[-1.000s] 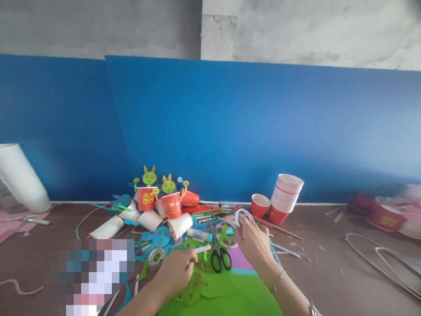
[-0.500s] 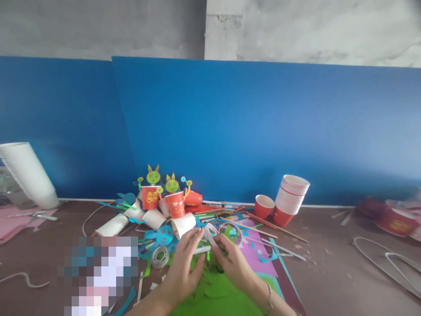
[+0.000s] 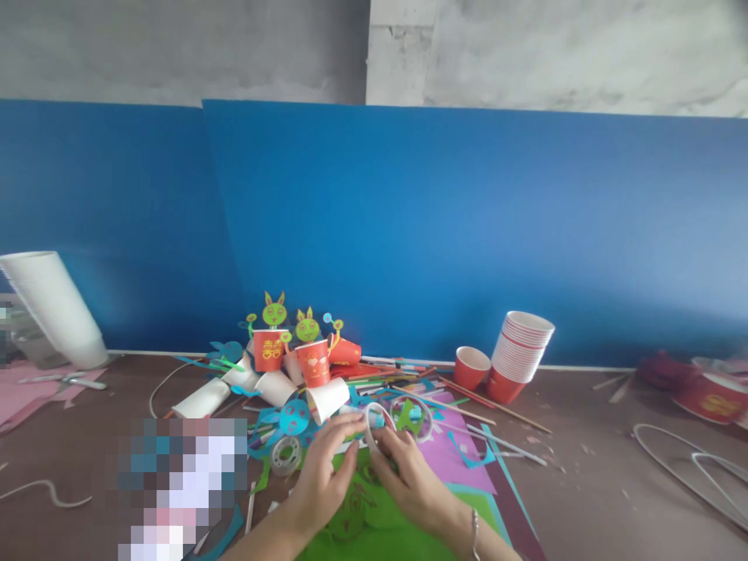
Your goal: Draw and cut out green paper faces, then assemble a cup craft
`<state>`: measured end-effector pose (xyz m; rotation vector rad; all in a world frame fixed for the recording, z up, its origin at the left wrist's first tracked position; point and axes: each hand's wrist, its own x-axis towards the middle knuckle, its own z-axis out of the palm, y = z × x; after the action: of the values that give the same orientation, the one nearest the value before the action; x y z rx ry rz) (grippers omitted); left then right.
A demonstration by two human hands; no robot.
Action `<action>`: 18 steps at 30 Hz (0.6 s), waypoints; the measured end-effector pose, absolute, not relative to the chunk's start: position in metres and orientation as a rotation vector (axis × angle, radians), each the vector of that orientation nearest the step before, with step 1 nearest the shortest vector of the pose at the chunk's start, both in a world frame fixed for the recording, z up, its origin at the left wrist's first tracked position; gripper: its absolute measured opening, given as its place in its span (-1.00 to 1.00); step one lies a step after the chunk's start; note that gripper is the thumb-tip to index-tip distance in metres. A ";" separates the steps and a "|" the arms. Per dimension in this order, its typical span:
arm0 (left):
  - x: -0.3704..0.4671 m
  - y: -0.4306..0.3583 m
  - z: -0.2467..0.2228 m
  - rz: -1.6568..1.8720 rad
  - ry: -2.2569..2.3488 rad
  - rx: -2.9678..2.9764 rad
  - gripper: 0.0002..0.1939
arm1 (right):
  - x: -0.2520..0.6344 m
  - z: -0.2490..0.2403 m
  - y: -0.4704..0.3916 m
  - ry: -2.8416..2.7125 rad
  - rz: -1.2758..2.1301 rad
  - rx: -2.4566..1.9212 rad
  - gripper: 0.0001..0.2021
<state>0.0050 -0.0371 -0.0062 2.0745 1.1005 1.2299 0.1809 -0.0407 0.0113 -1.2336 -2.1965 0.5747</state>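
My right hand (image 3: 409, 471) has its fingers closed on a white ring (image 3: 375, 421), which looks like a roll of tape, tilted up in front of the fingertips. Close beside it, my left hand (image 3: 327, 467) has its fingers apart, the fingertips near the ring's left side. Both hands are above green paper (image 3: 374, 538) bearing drawn outlines. A clear tape roll (image 3: 286, 456) lies left of my left hand. Just beyond my right hand is a round clear ring with green cutouts (image 3: 412, 418).
Red cups with green rabbit faces (image 3: 274, 313) stand behind fallen white cups (image 3: 202, 398). At the right are a single red cup (image 3: 471, 366) and a tall cup stack (image 3: 520, 351). Straws, sticks and purple paper (image 3: 467, 469) lie across the table; a cable (image 3: 660, 460) curls farther right.
The white ring has turned so more of its round opening shows. My right hand has dipped and turned slightly around it; the left hand has shifted only a little.
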 end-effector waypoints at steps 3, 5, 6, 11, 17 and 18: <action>0.008 -0.039 -0.006 1.252 1.111 2.026 -0.84 | 0.179 0.013 -0.042 -2.195 0.544 -1.265 -0.76; 0.009 -0.039 -0.005 1.275 1.127 2.001 -0.92 | 0.178 0.012 -0.041 -2.210 0.508 -1.267 -0.73; 0.010 -0.039 -0.005 1.290 1.129 1.997 -0.94 | 0.177 0.011 -0.041 -2.226 0.486 -1.259 -0.74; 0.010 -0.036 -0.006 1.368 1.069 2.048 -0.93 | 0.176 0.006 -0.041 -2.293 0.402 -1.185 -0.78; 0.009 -0.038 -0.006 1.348 1.071 2.079 -0.92 | 0.176 0.006 -0.042 -2.274 0.399 -1.164 -0.81; 0.009 -0.039 -0.005 1.344 1.077 2.083 -0.91 | 0.176 0.006 -0.041 -2.271 0.395 -1.164 -0.81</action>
<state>0.0090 -0.0389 -0.0053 2.0830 1.0771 1.3441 0.1759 -0.0414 0.0061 -1.1639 -2.2708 0.3949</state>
